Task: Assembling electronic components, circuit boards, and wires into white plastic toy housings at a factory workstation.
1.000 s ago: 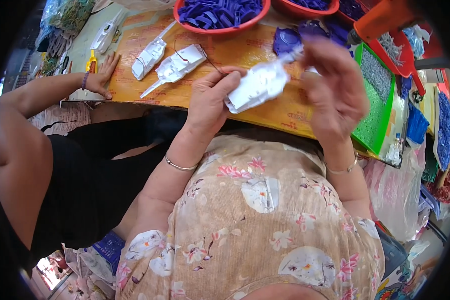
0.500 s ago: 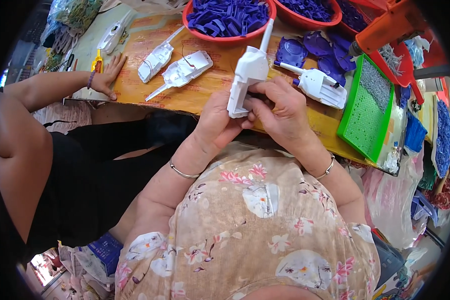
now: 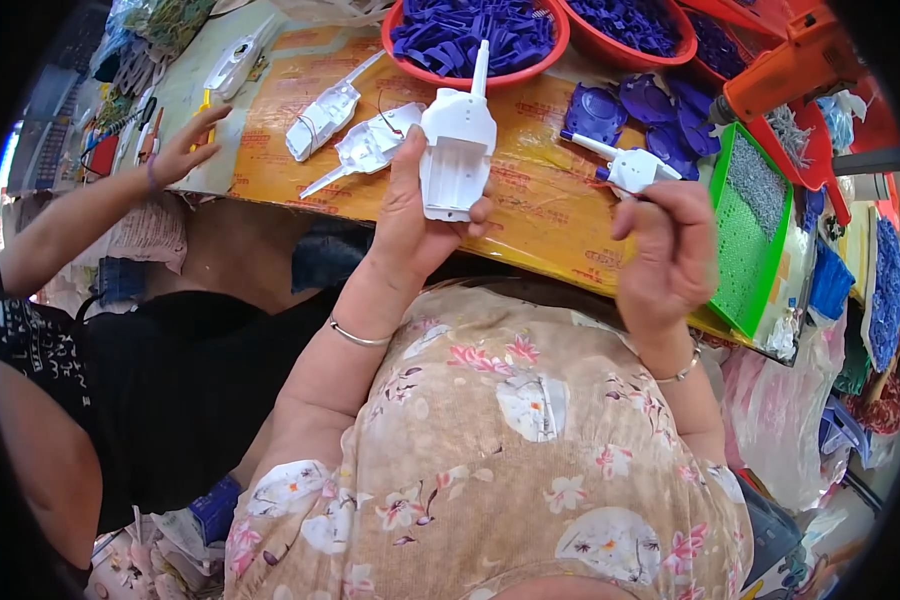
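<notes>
My left hand (image 3: pixel 417 222) holds a white plastic shell part (image 3: pixel 456 150) upright above the yellow-covered table (image 3: pixel 540 215), its thin stem pointing away from me. My right hand (image 3: pixel 670 250) is off to the right with curled fingers. Its fingertips are at the near edge of a second white part (image 3: pixel 630 168) that lies on the table. Whether they grip it is unclear.
Two more white parts (image 3: pixel 325 118) (image 3: pixel 370 145) lie left of my left hand. Red bowls (image 3: pixel 560 40) of blue plastic pieces stand at the back, with loose blue discs (image 3: pixel 650 105) nearby. A green tray (image 3: pixel 750 225) and an orange tool (image 3: pixel 790 70) sit right. A co-worker's hand (image 3: pixel 175 150) rests far left.
My right hand has let go of the white shell part and moved right to the second white part. My left hand alone now holds the shell, lifted a little higher.
</notes>
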`<state>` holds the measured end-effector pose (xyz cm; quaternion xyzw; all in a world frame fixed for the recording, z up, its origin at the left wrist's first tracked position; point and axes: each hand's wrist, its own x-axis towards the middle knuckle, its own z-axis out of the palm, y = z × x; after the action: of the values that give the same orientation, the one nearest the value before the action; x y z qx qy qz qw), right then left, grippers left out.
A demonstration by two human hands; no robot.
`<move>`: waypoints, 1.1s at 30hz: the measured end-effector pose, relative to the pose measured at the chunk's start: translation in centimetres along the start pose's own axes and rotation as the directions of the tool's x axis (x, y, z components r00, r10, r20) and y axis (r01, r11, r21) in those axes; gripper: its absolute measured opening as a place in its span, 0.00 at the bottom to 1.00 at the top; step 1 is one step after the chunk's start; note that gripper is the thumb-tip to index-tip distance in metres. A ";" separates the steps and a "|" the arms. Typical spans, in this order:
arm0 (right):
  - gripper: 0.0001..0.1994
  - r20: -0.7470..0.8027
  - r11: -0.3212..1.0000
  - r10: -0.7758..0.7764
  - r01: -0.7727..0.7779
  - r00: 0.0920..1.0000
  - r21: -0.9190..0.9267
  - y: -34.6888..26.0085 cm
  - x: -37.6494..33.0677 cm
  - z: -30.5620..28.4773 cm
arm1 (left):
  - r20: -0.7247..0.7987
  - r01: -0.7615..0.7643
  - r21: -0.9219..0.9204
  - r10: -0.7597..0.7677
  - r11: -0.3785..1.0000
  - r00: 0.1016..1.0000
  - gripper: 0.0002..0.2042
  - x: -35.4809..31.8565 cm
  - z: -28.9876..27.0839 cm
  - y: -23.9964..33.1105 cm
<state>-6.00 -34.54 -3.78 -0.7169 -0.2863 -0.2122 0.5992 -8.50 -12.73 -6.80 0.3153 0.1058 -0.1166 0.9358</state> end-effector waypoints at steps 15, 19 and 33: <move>0.08 0.429 0.250 0.629 -0.691 0.649 0.678 2.2 -0.7 1.7 | 0.161 0.077 -0.144 -0.054 0.986 0.986 0.29 -0.5 -0.3 -1.0; 0.07 0.434 0.310 0.589 -0.687 0.682 0.657 2.5 -1.1 1.6 | 0.145 0.107 -0.159 -0.084 0.981 0.986 0.27 -0.7 0.0 -0.8; 0.08 0.491 0.094 0.612 -0.674 0.620 0.733 2.8 -1.4 0.9 | 0.144 0.034 0.088 -0.046 0.996 0.989 0.27 -0.7 0.1 -0.5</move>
<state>-5.19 -34.22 -6.95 -0.3531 -0.0266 0.2722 0.8947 -9.35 -13.13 -6.80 0.3432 0.0385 -0.1626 0.9243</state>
